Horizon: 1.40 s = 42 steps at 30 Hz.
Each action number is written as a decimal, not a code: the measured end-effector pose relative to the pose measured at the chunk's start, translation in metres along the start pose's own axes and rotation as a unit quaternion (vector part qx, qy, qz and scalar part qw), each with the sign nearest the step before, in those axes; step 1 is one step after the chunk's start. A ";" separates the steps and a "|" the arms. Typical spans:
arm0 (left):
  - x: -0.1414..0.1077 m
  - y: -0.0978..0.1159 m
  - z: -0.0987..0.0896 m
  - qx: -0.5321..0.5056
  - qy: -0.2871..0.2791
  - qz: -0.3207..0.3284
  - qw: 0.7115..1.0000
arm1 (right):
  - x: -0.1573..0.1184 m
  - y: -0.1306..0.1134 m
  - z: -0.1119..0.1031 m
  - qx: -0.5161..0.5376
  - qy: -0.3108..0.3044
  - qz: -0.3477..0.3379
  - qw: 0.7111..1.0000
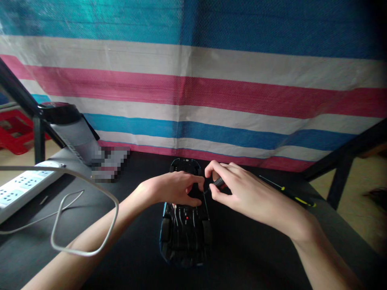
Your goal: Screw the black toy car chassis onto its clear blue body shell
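A dark toy car [186, 233] lies upside down on the black tabletop, its underside and wheels facing up and a small red spot near the middle. My left hand [178, 189] lies across the car's underside, thumb and index finger spread apart; its other fingers are mostly hidden. Just right of the car, my right hand [232, 183] is closed with thumb and fingers around a small black ribbed piece [218, 182]. That piece looks like a short handle, but its exact kind does not show. Its near end comes close to the car's right edge.
A screwdriver [287, 191] with yellow marks lies beyond my right forearm. To the left are a white power strip [27, 181], a looping pale cable [116, 209], a grey container with a black lid [71, 129] and a blurred-out item [110, 163]. A striped sheet [193, 92] hangs behind the table.
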<state>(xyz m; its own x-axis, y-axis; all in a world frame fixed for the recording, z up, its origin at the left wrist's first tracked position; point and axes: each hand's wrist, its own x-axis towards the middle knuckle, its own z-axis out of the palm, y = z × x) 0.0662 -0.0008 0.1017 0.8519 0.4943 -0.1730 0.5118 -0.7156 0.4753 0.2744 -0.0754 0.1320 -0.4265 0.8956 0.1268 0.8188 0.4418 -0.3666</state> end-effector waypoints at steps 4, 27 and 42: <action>0.000 0.001 0.000 0.007 0.002 -0.007 1.000 | -0.001 0.000 0.000 -0.011 -0.008 0.035 0.999; 0.000 0.003 -0.001 0.000 -0.001 -0.009 1.000 | 0.003 0.002 0.002 -0.018 0.011 0.001 1.000; 0.000 0.001 0.001 0.006 0.006 -0.008 1.000 | 0.000 -0.003 0.003 -0.016 0.008 -0.002 1.000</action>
<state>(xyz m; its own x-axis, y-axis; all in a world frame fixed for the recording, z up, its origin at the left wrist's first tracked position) 0.0671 -0.0017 0.1016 0.8423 0.5117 -0.1691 0.5263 -0.7133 0.4629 0.2702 -0.0768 0.1302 -0.4230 0.8948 0.1430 0.8294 0.4458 -0.3365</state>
